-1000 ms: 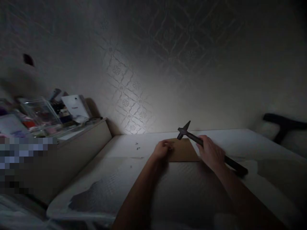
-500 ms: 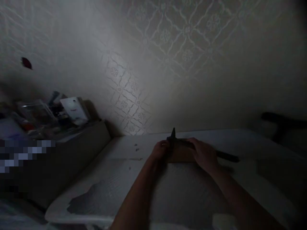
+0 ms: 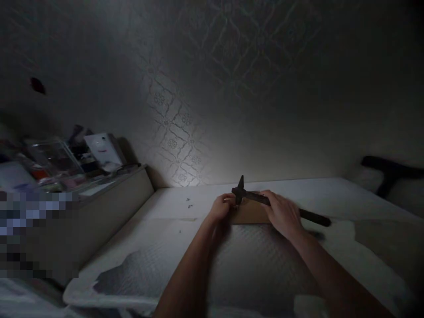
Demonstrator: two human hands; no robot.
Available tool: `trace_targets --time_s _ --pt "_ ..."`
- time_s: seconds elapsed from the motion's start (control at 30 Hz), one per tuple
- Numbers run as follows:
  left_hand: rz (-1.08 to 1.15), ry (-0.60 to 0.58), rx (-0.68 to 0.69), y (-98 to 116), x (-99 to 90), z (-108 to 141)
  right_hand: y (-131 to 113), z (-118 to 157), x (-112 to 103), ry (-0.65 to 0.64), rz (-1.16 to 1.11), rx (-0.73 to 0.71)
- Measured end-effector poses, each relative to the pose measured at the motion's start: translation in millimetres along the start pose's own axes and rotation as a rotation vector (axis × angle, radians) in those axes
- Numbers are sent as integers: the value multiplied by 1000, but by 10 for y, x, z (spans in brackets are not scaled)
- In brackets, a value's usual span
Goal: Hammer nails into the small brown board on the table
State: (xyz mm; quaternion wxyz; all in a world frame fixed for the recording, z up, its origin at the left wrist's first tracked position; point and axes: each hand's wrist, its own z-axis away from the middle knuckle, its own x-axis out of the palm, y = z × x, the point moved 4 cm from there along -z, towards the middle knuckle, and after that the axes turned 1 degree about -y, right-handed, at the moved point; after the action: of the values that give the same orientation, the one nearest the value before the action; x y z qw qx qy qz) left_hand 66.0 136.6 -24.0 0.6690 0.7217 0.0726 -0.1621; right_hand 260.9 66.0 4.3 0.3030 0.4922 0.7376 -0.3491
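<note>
My right hand is wrapped round the middle of the handle of a dark hammer. The handle's end sticks out to the right, and the head's pointed end is turned up. Under the hammer, a flat brown wooden board lies on the white table. At the board's left end, beside the hammer head, is my left hand. Its fingers are curled together at the board. What they pinch is too small and dark to make out.
Several tiny dark bits, perhaps nails, lie on the table to the left. A shelf unit at the left holds a white box and clutter. A patterned wall rises behind. A dark T-shaped object stands at the right.
The lower part of the view, with the table and hands, has become brighter, while the upper wall is darker. Hands and hammer stay almost in place, with only a very slight shift.
</note>
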Motion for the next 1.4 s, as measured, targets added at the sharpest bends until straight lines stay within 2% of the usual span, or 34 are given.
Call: trace_targets --time_s 0.3,0.97,1.4 --pt "22 -11 -23 25 7 42 6 6 22 17 -22 -16" --pt "-20 -15 53 26 0 18 -19 7 31 -44 -37 20" --pt "-41 -79 65 75 16 45 -27 14 12 -50 -34 61"
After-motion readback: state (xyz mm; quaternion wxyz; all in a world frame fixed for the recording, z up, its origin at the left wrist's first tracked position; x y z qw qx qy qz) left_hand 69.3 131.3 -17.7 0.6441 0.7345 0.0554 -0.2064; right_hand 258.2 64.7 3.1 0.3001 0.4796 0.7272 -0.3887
